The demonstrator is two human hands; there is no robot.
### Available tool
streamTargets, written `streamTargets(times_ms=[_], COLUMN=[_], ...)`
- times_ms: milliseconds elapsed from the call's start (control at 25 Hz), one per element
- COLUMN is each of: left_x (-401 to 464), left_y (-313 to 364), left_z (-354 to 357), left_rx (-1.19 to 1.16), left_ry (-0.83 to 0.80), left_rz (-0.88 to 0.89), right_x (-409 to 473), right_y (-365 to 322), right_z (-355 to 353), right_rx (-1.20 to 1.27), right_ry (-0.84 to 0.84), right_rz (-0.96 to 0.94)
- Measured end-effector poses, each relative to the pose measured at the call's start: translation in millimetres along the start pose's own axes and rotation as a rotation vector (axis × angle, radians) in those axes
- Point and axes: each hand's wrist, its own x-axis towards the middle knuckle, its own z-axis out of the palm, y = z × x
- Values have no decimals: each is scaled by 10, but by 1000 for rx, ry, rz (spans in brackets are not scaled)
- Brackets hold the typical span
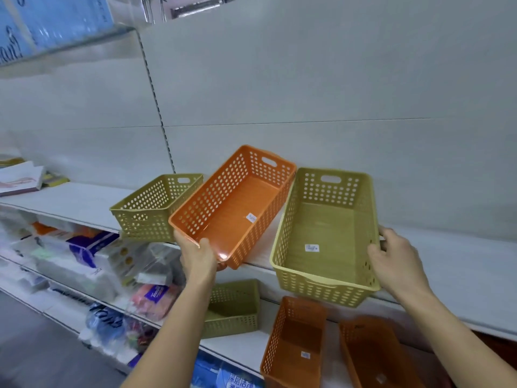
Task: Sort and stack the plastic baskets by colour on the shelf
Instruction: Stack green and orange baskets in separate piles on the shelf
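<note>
Head view: L hand is gripping the near short rim of an orange basket, thumb over the rim inside, fingers underneath. The basket is tilting up off the white shelf, its near end hanging past the shelf's front edge. R hand is grasping the right long wall of a yellow-green basket, thumb on the rim, fingers on the outer side. This basket is sitting just beside the orange one, their rims touching or nearly so, w/ its near end sticking out over the shelf edge. A price sticker is showing on each basket's floor.

A 2nd green basket is resting on the same shelf, left of the orange one & partly behind it. On the lower shelf a 3rd green basket is standing behind the L forearm; two more orange baskets are lying side by side to the right. Packaged goods are filling the lower shelves at left, blurred.
</note>
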Motion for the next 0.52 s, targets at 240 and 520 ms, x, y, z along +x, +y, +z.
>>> streamTargets(times_ms=[240, 520], left_x=[-485, -1119], left_y=[-154, -1], left_z=[-593, -765], left_rx=[-225, -314], left_ry=[-88, -163], left_rz=[-16, 18], right_x=[-822, -1520], right_y=[-36, -17], right_z=[-125, -784], right_rx=[141, 182], right_ry=[156, 283], right_rz=[-25, -41])
